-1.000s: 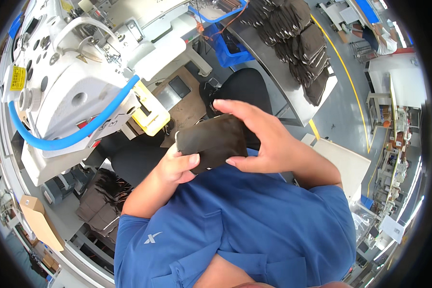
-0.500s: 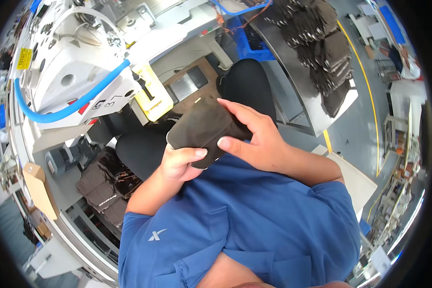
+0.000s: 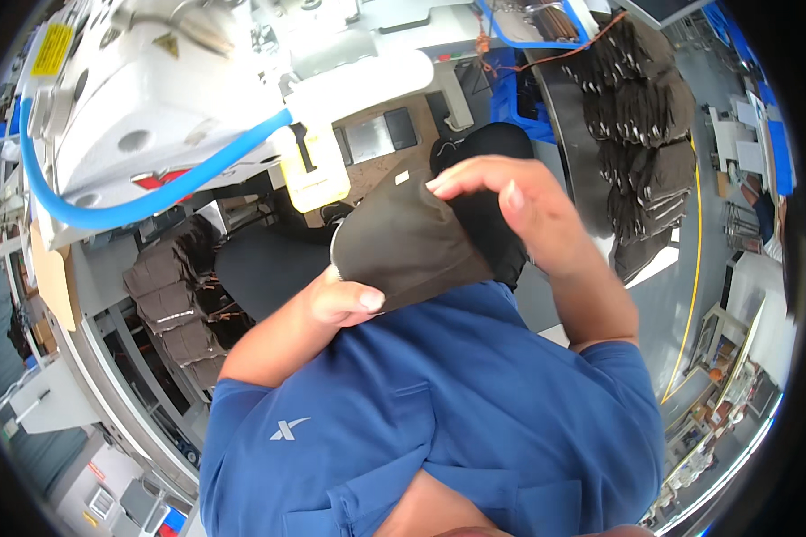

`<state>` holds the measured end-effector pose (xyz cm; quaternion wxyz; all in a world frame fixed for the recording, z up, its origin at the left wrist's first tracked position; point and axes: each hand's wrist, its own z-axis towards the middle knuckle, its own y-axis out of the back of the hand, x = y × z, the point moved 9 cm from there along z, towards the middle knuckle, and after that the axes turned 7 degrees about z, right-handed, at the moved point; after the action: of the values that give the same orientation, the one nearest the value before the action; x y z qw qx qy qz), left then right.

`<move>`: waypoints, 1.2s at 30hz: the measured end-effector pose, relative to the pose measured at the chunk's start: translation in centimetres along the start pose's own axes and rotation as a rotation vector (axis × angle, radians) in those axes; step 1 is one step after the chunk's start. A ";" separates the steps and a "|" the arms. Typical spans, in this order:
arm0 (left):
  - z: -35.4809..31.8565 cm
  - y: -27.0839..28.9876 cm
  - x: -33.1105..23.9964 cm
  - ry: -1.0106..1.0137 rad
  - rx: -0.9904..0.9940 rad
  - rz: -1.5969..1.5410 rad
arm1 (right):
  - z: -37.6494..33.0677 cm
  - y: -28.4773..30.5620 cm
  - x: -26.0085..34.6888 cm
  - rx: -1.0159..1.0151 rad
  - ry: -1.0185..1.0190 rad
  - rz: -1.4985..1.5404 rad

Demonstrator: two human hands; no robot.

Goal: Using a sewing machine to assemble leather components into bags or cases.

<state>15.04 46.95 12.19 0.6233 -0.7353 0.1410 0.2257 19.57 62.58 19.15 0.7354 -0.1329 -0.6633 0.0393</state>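
A dark brown fabric piece (image 3: 412,242), pouch-like in shape, is spread above my lap. A pale, toothed-looking edge runs along its left side, and a small white label sits near its top. My left hand (image 3: 340,300) grips the lower left corner, thumb on top and the other fingers hidden beneath. At the upper right edge, my right hand (image 3: 533,201) arches over the fabric; its fingertips touch or nearly touch the edge, while the thumb stands apart in the air.
A white industrial machine (image 3: 152,116) with a blue tube (image 3: 188,183) and yellow plate (image 3: 318,174) stands at upper left. Stacks of dark fabric pieces (image 3: 640,134) lie on the right-hand table; more dark pieces (image 3: 170,286) are at left. A blue bin (image 3: 519,112) stands beyond my knee.
My right thumb has come off the fabric and the hand has risen to the upper right. The fabric piece now lies flatter and wider. My left hand keeps its grip; the view has shifted.
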 end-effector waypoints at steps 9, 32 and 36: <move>-1.3 -3.7 3.3 0.075 1.027 0.617 | 5.2 -9.9 -5.5 0.967 -0.367 -0.237; -0.7 -0.2 4.1 0.141 0.868 0.655 | 7.9 -11.9 -7.0 0.924 -0.207 -0.579; -0.9 -3.3 1.0 -0.300 1.140 0.996 | 8.2 -11.0 -6.7 0.885 -0.187 -0.645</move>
<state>17.64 46.79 14.59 0.7430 -0.1119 0.4636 0.4695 9.41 51.63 16.12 0.6338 0.4024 -0.6531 0.0986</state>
